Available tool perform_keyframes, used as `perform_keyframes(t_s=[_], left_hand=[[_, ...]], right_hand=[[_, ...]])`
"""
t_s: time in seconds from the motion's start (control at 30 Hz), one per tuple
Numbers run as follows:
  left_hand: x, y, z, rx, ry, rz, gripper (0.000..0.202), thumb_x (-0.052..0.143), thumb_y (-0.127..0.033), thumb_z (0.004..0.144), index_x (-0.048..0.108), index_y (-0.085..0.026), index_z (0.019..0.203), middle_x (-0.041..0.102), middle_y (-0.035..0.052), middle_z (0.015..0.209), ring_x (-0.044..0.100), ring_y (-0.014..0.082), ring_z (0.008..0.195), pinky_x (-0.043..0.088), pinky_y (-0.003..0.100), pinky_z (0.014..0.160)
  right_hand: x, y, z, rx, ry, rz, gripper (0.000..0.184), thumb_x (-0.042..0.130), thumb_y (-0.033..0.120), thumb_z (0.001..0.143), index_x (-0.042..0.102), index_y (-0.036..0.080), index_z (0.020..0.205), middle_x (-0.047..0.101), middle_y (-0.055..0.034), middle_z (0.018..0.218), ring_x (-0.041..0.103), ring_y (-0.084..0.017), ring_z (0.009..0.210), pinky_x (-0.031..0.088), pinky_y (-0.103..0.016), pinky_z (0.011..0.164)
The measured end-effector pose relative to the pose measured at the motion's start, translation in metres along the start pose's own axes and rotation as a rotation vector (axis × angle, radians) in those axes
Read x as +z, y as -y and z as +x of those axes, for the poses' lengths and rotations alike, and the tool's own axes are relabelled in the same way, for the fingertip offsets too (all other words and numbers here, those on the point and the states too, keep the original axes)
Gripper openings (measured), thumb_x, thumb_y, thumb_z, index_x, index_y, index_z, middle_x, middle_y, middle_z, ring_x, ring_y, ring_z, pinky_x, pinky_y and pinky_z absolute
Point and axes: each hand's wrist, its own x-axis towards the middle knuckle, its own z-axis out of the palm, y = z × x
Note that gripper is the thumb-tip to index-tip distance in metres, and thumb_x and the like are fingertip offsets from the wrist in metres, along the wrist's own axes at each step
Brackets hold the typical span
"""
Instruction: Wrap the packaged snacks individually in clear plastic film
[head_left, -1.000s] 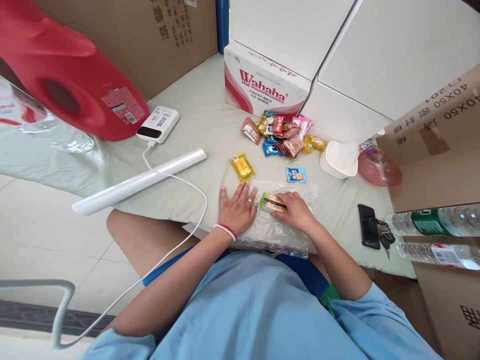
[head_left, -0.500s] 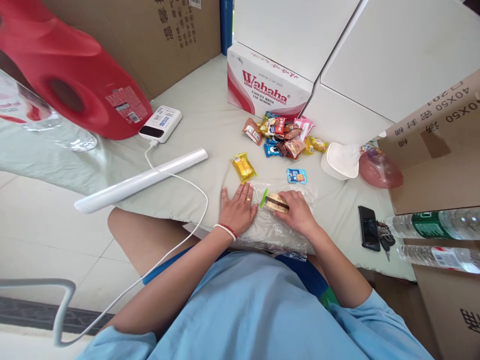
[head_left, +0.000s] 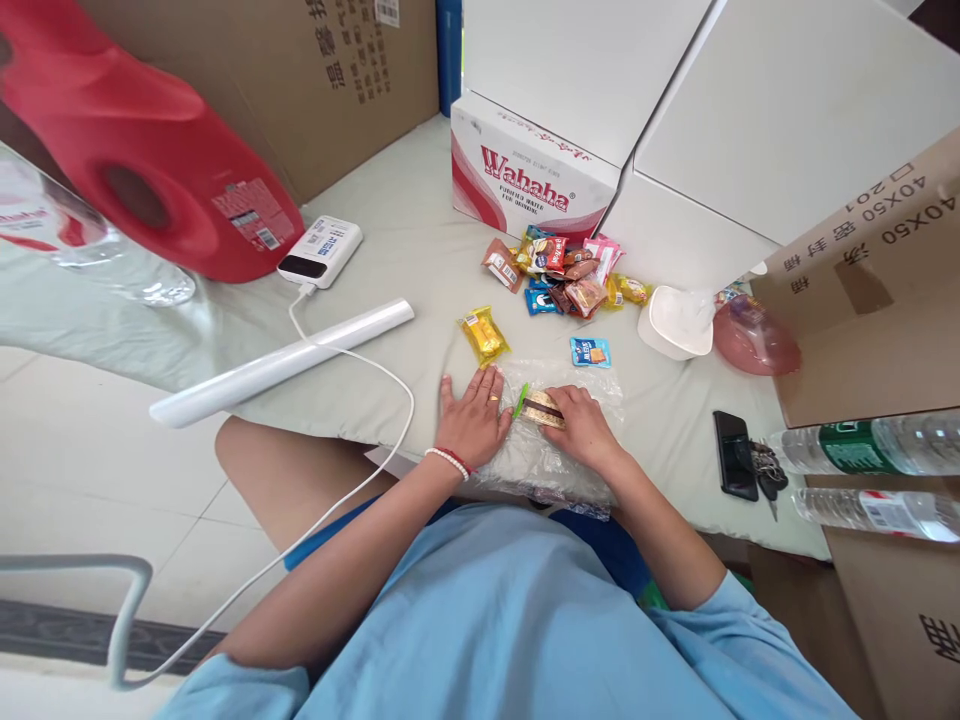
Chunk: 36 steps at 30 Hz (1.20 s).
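My left hand (head_left: 474, 418) lies flat with fingers spread at the left edge of a clear plastic bag (head_left: 536, 462), pressing it to the covered surface. Fingers of my right hand (head_left: 581, 426) wrap round a small tan block with a dark stripe and a bright green end (head_left: 541, 408); its exact kind is unclear. The block sits over the bag, its green end pointing at my left hand. Just beyond my left fingertips is a yellow snack packet (head_left: 484, 336). Past the right hand lies a blue snack packet (head_left: 591, 352).
Several snack packets (head_left: 574, 275) are heaped before a Wahaha carton (head_left: 532, 170). A white tub (head_left: 675, 322) and a phone (head_left: 735, 455) are on the right. Leftward are a white bar (head_left: 285, 362), a cabled white device (head_left: 322, 250) and a red jug (head_left: 195, 170).
My right hand has shifted slightly left with the tan block, bringing its green end nearer to my left hand. My left hand stays flat on the bag.
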Motion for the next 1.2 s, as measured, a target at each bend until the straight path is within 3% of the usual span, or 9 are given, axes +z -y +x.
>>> perform_keyframes(t_s=[0.2, 0.33, 0.43, 0.5, 0.57, 0.67, 0.83, 1.0, 1.2], left_hand=[[-0.020, 0.020, -0.007, 0.019, 0.016, -0.171, 0.064, 0.039, -0.045, 0.105, 0.031, -0.021, 0.163, 0.032, 0.0162, 0.171, 0.036, 0.0312, 0.156, 0.023, 0.064, 0.124], [-0.042, 0.043, -0.026, 0.291, -0.003, -0.234, 0.067, 0.046, -0.049, 0.104, 0.029, -0.024, 0.164, 0.034, 0.0151, 0.170, 0.034, 0.0295, 0.157, 0.019, 0.057, 0.128], [-0.048, 0.059, -0.044, 0.590, 0.137, -0.224, 0.082, 0.060, -0.058, 0.096, 0.028, -0.025, 0.164, 0.040, 0.0164, 0.167, 0.040, 0.0309, 0.154, 0.007, 0.058, 0.130], [-0.046, 0.069, -0.053, 0.660, 0.236, -0.200, 0.083, 0.066, -0.056, 0.092, 0.034, -0.025, 0.162, 0.042, 0.0169, 0.166, 0.040, 0.0325, 0.153, 0.005, 0.061, 0.130], [-0.044, 0.076, -0.057, 0.632, 0.284, -0.196, 0.060, 0.060, -0.041, 0.097, 0.047, -0.025, 0.153, 0.046, 0.0147, 0.164, 0.041, 0.0306, 0.153, 0.008, 0.062, 0.130], [-0.047, 0.081, -0.051, 0.515, 0.281, -0.308, 0.031, 0.046, -0.028, 0.103, 0.069, -0.025, 0.124, 0.063, 0.0099, 0.150, 0.056, 0.0241, 0.141, 0.023, 0.056, 0.129], [-0.062, 0.072, -0.011, 0.162, 0.235, -0.536, 0.036, 0.048, -0.049, 0.099, 0.073, -0.023, 0.106, 0.080, 0.0065, 0.109, 0.074, 0.0231, 0.100, 0.055, 0.040, 0.103], [-0.058, 0.056, 0.040, -0.036, 0.113, -0.414, 0.032, 0.052, -0.044, 0.091, 0.073, -0.021, 0.098, 0.080, 0.0078, 0.103, 0.072, 0.0265, 0.096, 0.055, 0.039, 0.095], [-0.040, 0.048, 0.065, -0.138, 0.036, -0.160, 0.031, 0.056, -0.030, 0.086, 0.071, -0.016, 0.109, 0.072, 0.0135, 0.108, 0.066, 0.0301, 0.101, 0.053, 0.043, 0.095]], right_hand=[[-0.023, -0.005, -0.051, -0.235, -0.168, 0.272, 0.067, 0.071, 0.047, 0.095, 0.045, 0.026, 0.153, 0.051, -0.0150, 0.149, 0.049, -0.031, 0.138, 0.045, -0.051, 0.116], [-0.016, -0.001, -0.110, -0.391, -0.076, 0.222, 0.091, 0.077, 0.059, 0.086, 0.036, 0.027, 0.160, 0.047, -0.0164, 0.156, 0.043, -0.035, 0.144, 0.043, -0.055, 0.119], [0.015, -0.004, -0.138, -0.329, -0.115, 0.078, 0.063, 0.072, 0.034, 0.095, 0.049, 0.023, 0.152, 0.053, -0.0174, 0.152, 0.048, -0.037, 0.140, 0.045, -0.061, 0.115], [0.033, -0.010, -0.144, -0.277, -0.194, 0.068, 0.041, 0.059, 0.016, 0.098, 0.061, 0.024, 0.138, 0.064, -0.0149, 0.138, 0.057, -0.033, 0.129, 0.051, -0.058, 0.108], [0.038, -0.017, -0.143, -0.239, -0.254, 0.151, 0.034, 0.054, 0.011, 0.098, 0.068, 0.025, 0.125, 0.071, -0.0116, 0.122, 0.064, -0.029, 0.115, 0.057, -0.052, 0.098], [0.021, -0.028, -0.133, -0.189, -0.290, 0.349, 0.025, 0.054, 0.018, 0.101, 0.070, 0.027, 0.118, 0.074, -0.0085, 0.109, 0.068, -0.024, 0.102, 0.060, -0.042, 0.088], [-0.023, -0.049, -0.103, -0.039, -0.285, 0.546, 0.016, 0.059, 0.033, 0.101, 0.073, 0.027, 0.107, 0.072, -0.0048, 0.097, 0.070, -0.020, 0.091, 0.056, -0.034, 0.082], [-0.031, -0.072, -0.062, 0.180, -0.297, 0.590, 0.025, 0.064, 0.045, 0.093, 0.075, 0.023, 0.095, 0.073, -0.0039, 0.089, 0.066, -0.019, 0.079, 0.051, -0.031, 0.072], [-0.021, -0.087, -0.040, 0.380, -0.139, 0.301, 0.016, 0.061, 0.030, 0.090, 0.073, 0.021, 0.097, 0.073, -0.0042, 0.087, 0.064, -0.020, 0.078, 0.047, -0.031, 0.071]])
